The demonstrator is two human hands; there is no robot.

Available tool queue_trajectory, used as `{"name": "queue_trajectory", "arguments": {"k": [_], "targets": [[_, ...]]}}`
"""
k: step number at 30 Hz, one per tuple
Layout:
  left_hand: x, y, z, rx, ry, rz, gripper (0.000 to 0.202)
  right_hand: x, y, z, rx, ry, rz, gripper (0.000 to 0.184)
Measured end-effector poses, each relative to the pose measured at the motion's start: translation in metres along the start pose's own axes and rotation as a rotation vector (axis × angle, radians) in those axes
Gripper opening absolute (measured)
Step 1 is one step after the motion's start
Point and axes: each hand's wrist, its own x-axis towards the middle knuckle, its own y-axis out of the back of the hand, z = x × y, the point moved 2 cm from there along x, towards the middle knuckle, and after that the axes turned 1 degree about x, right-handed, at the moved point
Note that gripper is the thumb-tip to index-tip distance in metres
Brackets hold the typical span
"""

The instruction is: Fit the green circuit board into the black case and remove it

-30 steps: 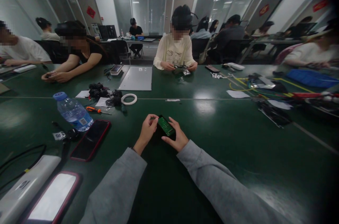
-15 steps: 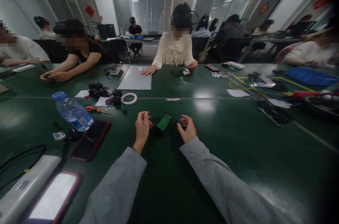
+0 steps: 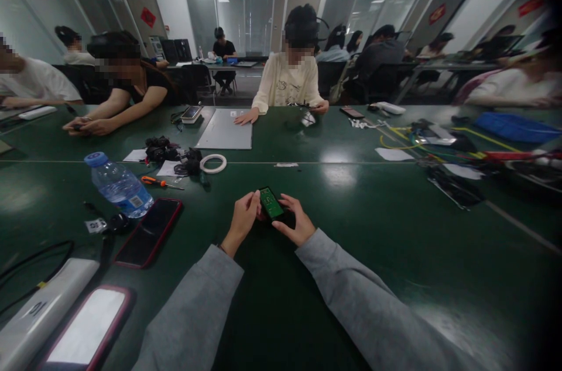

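Observation:
Between my hands is a small green circuit board (image 3: 271, 203) with a dark rim or backing, its long side slanting from upper left to lower right. My left hand (image 3: 244, 217) grips its left edge, thumb on top near the upper corner and the other fingers partly hidden. On the opposite side, my right hand (image 3: 299, 223) holds the board between the thumb at the lower corner and fingers curled at the upper right. Whether the board rests on the table or is slightly raised, I cannot tell.
On the green table (image 3: 373, 277), to my left, are a tilted water bottle (image 3: 120, 186), a red-edged phone (image 3: 149, 233), an orange screwdriver (image 3: 160, 182), black cable bundles (image 3: 188, 161) and a white ring (image 3: 213, 163). Wires (image 3: 408, 137) lie far right. A person (image 3: 290, 81) sits opposite.
Both hands have closed in from the sides and taken hold of the circuit board. The board has turned, its top end now leaning left instead of right.

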Motion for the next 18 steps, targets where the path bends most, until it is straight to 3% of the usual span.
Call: {"name": "queue_trajectory", "arguments": {"k": [3,9,16,18], "targets": [[0.0015,0.0031,-0.001,0.035,-0.019,0.087,0.038,-0.0007,-0.0024,-0.0013,-0.147,0.041,-0.004,0.079],[0.0075,0.0097,-0.004,0.016,-0.091,0.28,0.023,-0.0007,-0.0001,-0.0068,-0.233,0.126,0.028,0.062],[0.0095,0.0052,-0.009,-0.063,-0.06,0.17,0.028,0.0005,0.0019,-0.0081,-0.047,0.077,-0.002,0.055],[0.009,0.0053,-0.008,-0.032,-0.069,0.161,0.029,0.0012,0.0039,-0.0045,-0.079,0.071,0.053,0.051]]}}
